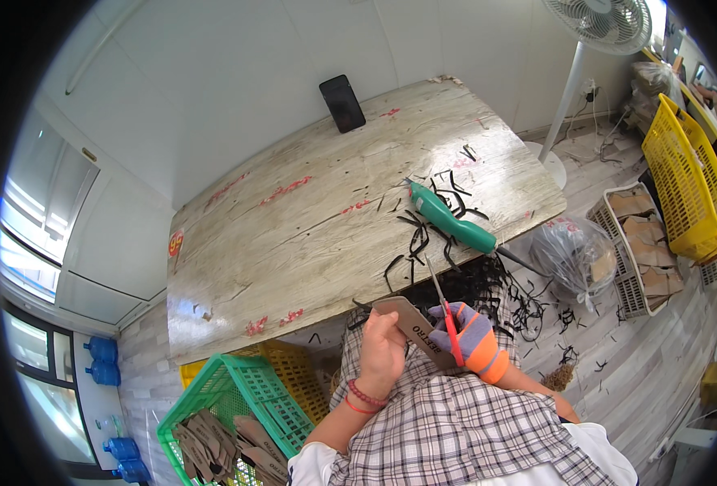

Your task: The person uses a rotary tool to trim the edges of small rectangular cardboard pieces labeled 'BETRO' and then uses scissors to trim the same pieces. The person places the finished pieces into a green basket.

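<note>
Head view, left to right. Blue water jugs [103,360] stood on the floor by the window at far left. Green crate [233,401] sat low left, holding a stack of brown shoe insoles [221,445]; a yellow crate [294,368] sat just behind it, contents not visible.

Left hand [381,350], bare with red bands at the wrist, was closed around the near end of a tan insole piece [413,324], held over the lap just off the table's near edge. Right hand [472,336], in a purple-and-orange glove, was clamped on a red-handled blade [443,312]; the blade lay across the insole, tip pointing up toward the table. Insole sat between the two hands, touching both.

Wooden table [294,235] carried black trimmed strips [419,231] near its right edge and a green-handled tool [452,220] lying among them. Black phone [342,103] leaned against the wall at the table's far edge. More black strips [529,312] littered the floor right of the lap.

Clear plastic bag [573,255] sat on the floor to the right. White basket [638,243] beyond it held brown insole pieces [650,243]. Yellow crate on edge [687,182] stood further right, contents can't tell. White pedestal fan [597,24] stood top right.
</note>
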`<state>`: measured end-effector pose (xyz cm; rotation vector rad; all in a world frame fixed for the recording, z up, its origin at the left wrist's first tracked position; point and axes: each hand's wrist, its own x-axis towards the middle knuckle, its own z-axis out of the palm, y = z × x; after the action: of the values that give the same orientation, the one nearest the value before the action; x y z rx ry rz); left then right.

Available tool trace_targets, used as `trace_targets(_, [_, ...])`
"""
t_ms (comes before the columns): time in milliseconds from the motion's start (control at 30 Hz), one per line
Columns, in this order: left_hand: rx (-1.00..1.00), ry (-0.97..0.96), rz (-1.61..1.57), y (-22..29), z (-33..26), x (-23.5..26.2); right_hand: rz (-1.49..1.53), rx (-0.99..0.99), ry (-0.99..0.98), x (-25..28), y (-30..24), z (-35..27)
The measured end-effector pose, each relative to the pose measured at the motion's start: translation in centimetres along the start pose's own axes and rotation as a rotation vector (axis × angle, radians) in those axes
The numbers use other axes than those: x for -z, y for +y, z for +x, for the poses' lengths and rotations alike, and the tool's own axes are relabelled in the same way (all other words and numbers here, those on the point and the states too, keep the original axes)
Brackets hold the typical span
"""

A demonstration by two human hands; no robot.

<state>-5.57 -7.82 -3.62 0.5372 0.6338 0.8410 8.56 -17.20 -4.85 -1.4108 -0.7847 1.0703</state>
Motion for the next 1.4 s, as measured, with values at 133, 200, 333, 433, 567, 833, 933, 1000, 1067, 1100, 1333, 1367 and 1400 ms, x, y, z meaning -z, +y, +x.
trace_targets(133, [-0.020, 0.013, 0.147, -1.1, 0.6, 0.7, -0.096, 0.031, 0.008, -0.3, 0.1, -0.2])
trace_targets(200, [-0.002, -0.037, 0.195, -1.2, 0.6, 1.1, -0.003, -0.005, 0.024, -0.3, 0.0, -0.2])
trace_targets(333, [-0.033, -0.053, 0.121, -0.9, 0.0, -0.9, 0.059, 0.007, 0.037, 0.0, 0.8, 0.0])
trace_targets(433, [-0.021, 0.019, -0.020, -0.9, 0.2, -0.7, 0.049, -0.008, 0.016, 0.2, 0.8, -0.1])
trace_targets(567, [-0.032, 0.016, 0.035, -0.7, 0.5, -0.7, 0.007, -0.030, -0.020, 0.4, 0.6, -0.4])
trace_targets(833, [-0.199, -0.088, 0.252, 0.7, 0.9, -2.0, -0.377, -0.021, -0.167, 2.9, 0.6, 0.5])
trace_targets(933, [-0.257, -0.088, 0.405, 1.3, 0.9, -2.6, -0.451, -0.015, -0.194, 3.4, -3.2, -0.3])
trace_targets(1000, [-0.279, -0.125, 0.475, 1.6, 1.1, -2.5, -0.395, -0.030, -0.208, 3.7, -3.4, 0.0])
trace_targets(1067, [-0.281, -0.159, 0.511, 1.8, 1.1, -2.5, -0.365, -0.044, -0.217, 3.9, -3.4, 0.0])
trace_targets(1100, [-0.273, -0.174, 0.514, 1.8, 1.1, -2.5, -0.363, -0.048, -0.221, 4.0, -3.1, 0.1])
trace_targets(1333, [-0.242, -0.183, 0.524, 2.0, 1.0, -2.3, -0.306, -0.099, -0.240, 4.3, -1.2, 1.0])
trace_targets(1367, [-0.243, -0.181, 0.522, 2.0, 1.0, -2.3, -0.324, -0.094, -0.249, 4.3, -1.6, 0.9])
trace_targets(1400, [-0.245, -0.180, 0.519, 2.1, 0.9, -2.3, -0.343, -0.089, -0.259, 4.1, -2.7, 0.6])
